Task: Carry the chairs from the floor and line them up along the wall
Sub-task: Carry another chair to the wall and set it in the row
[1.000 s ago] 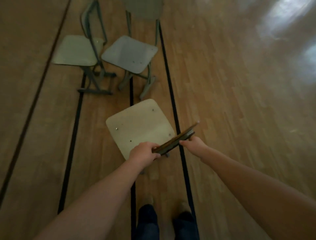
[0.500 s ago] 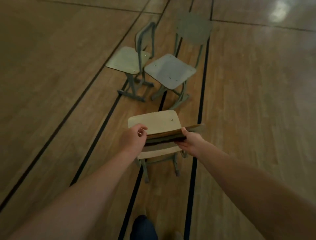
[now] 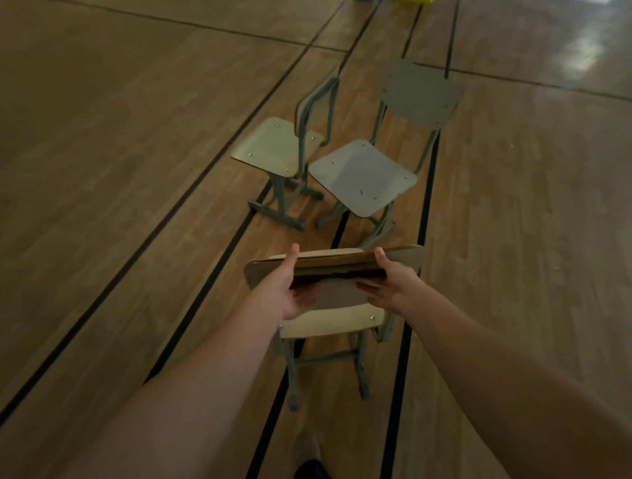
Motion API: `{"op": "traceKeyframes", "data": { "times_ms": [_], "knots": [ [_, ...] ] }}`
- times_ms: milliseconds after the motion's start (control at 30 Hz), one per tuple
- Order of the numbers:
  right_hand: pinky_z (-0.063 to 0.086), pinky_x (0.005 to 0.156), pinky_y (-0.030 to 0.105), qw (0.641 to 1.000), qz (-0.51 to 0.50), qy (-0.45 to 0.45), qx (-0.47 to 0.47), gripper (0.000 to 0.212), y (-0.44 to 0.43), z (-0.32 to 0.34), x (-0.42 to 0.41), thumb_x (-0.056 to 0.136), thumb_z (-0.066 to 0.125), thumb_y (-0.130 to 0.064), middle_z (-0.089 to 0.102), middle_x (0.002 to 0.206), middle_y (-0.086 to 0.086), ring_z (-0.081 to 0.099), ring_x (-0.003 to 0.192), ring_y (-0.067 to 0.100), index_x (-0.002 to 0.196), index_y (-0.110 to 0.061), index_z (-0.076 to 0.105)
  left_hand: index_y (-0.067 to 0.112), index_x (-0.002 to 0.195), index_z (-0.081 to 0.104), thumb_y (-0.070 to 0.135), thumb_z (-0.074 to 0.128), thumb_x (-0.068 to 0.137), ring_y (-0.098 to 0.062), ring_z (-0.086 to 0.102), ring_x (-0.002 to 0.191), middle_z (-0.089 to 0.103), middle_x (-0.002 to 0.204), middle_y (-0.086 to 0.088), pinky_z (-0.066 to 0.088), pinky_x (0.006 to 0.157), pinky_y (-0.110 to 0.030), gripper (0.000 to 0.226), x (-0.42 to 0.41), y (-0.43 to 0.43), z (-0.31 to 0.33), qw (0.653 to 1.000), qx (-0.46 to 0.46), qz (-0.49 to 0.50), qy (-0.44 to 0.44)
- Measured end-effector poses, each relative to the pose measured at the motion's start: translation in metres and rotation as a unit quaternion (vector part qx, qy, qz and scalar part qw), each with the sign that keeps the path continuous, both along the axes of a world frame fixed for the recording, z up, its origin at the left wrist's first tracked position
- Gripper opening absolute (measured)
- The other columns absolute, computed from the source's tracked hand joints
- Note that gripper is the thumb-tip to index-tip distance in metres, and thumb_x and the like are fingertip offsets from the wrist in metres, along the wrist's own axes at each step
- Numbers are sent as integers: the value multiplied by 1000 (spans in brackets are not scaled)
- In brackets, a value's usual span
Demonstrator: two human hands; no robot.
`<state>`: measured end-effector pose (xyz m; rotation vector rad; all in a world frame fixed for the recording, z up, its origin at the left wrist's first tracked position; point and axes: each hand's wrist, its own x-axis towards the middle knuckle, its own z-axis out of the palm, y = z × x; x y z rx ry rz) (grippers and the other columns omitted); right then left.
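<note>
A small wooden chair (image 3: 328, 323) with a pale seat and grey metal legs hangs in front of me, gripped by the top of its backrest. My left hand (image 3: 282, 289) holds the backrest's left part, thumb on top and fingers beneath. My right hand (image 3: 390, 285) grips the right part the same way. Its legs appear just above the wooden floor. Ahead stand two more chairs: one with a beige seat (image 3: 277, 147) on the left and one with a grey seat (image 3: 364, 176) on the right, close together. No wall is in view.
The wooden gym floor (image 3: 119, 154) has black lines running away from me. A yellow object (image 3: 415, 1) shows at the top edge. My shoe (image 3: 313, 470) is at the bottom.
The view has lifted, so the two far chairs now sit lower and more centred. The chair in my hands has tipped from tilted to level, its legs now visible below the seat.
</note>
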<state>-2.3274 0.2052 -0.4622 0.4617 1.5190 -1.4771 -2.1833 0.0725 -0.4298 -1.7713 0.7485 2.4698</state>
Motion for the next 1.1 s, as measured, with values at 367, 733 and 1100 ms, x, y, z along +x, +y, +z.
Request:
{"op": "traceKeyframes", "data": {
  "times_ms": [367,733,1100],
  "knots": [
    [53,83,49,990,-116,-84,13,61,-51,12,-50,71,85,-35,60,112,16,60,101,34,116,-9,53,10,104,56,22,64,88,-30,57,85,55,93,-13,54,72,-42,21,-80,-40,4,986,-8,156,-65],
    [54,75,48,986,-53,-128,88,35,-120,42,-105,83,71,-22,54,117,15,55,105,35,114,-11,58,9,101,57,19,65,87,-29,55,78,54,94,-15,50,50,-40,20,-122,-82,16,983,-55,160,-74],
    [51,69,45,989,-41,-110,87,38,-156,40,-120,89,64,-31,53,108,14,55,95,33,122,-13,57,8,93,58,24,67,86,-29,60,85,58,101,-16,53,56,-40,20,-144,-115,11,984,-70,132,-96]
  ]
}}
